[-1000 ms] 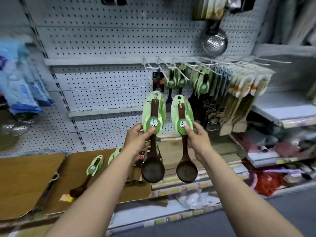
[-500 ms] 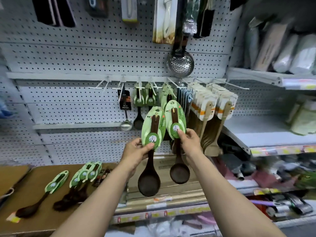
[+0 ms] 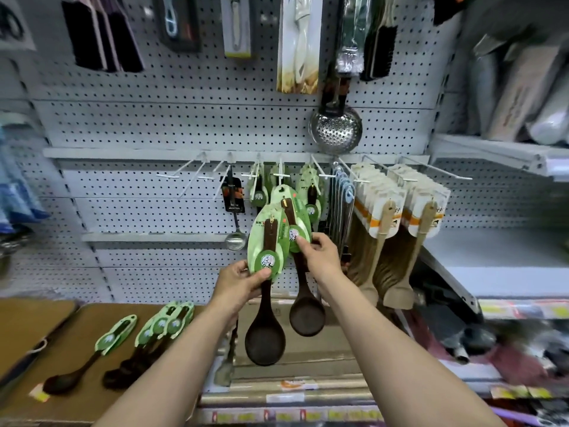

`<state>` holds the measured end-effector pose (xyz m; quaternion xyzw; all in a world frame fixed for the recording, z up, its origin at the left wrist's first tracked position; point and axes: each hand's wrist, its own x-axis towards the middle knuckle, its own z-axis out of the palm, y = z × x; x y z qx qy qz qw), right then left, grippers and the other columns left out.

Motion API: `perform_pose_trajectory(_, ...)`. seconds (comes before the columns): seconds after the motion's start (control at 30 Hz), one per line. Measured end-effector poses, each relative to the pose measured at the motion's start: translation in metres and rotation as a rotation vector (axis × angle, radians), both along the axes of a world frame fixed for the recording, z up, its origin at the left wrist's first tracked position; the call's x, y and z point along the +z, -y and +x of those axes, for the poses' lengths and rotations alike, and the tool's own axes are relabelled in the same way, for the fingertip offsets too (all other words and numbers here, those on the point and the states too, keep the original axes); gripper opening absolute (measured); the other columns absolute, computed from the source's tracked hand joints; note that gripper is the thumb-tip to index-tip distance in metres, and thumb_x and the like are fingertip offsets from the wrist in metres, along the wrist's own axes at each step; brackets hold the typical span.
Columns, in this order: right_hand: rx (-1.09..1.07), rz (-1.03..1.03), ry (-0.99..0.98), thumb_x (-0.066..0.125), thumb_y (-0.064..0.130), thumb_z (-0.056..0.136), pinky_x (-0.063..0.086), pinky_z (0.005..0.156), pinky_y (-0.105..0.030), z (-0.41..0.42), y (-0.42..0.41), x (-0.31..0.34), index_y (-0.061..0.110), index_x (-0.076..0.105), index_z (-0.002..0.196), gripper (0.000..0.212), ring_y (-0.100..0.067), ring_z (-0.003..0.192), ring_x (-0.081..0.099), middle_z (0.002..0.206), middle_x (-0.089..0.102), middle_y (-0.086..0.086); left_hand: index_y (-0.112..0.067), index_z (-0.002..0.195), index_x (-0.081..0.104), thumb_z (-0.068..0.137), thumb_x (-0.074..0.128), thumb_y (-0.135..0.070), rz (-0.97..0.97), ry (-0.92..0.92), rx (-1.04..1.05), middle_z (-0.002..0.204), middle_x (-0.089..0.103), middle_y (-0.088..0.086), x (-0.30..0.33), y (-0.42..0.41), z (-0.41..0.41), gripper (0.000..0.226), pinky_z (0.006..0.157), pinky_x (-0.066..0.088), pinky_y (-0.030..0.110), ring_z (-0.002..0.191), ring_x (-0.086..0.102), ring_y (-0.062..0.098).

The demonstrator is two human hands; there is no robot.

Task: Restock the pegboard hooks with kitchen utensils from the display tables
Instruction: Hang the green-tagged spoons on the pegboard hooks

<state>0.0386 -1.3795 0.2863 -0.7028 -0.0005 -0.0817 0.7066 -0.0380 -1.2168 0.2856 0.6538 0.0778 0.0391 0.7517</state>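
My left hand (image 3: 238,283) grips a dark wooden spoon (image 3: 264,329) by its green card, bowl hanging down. My right hand (image 3: 320,257) holds a second dark wooden spoon (image 3: 306,312) by its green card, raised higher, its card top just below a white pegboard hook (image 3: 281,172). Similar green-carded spoons (image 3: 311,192) hang on the hooks behind. More carded spoons (image 3: 166,326) lie on the brown display table (image 3: 86,331) at lower left.
Bare white hooks (image 3: 197,172) stick out to the left of the hung spoons. A small steel ladle (image 3: 235,238), a perforated skimmer (image 3: 335,127) and pale wooden spatulas (image 3: 397,241) hang nearby. A grey shelf (image 3: 492,257) juts out at right.
The view has tilted up and closed in on the pegboard. Both hands have lifted the spoons toward the hooks, the right one going higher and overlapping the left card.
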Motion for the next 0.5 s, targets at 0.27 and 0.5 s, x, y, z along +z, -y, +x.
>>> perform_pose_trajectory(0.27,0.040,0.031,-0.022,0.069,0.027,0.093,0.054,0.083,-0.027,0.022,-0.012,-0.007,0.013,0.062,0.105,0.020,-0.020,0.096,0.070,0.101,0.073,-0.008,-0.008,0.104,0.064,0.083,0.072,-0.002,-0.049,-0.009,0.038,0.095,0.076,0.010,-0.017,-0.013,0.021,0.023,0.072,0.059,0.028,0.085,0.074,0.021)
perform_pose_trajectory(0.5,0.038,0.093,-0.018,0.068,0.026,0.094,0.056,0.077,-0.021,0.033,-0.016,-0.022,0.014,0.064,0.106,0.017,-0.013,0.089,0.072,0.096,0.076,-0.004,-0.010,0.107,0.065,0.083,0.074,-0.007,-0.026,-0.045,0.029,0.098,0.076,0.006,-0.033,-0.021,0.038,0.026,0.082,0.058,0.033,0.090,0.073,0.018)
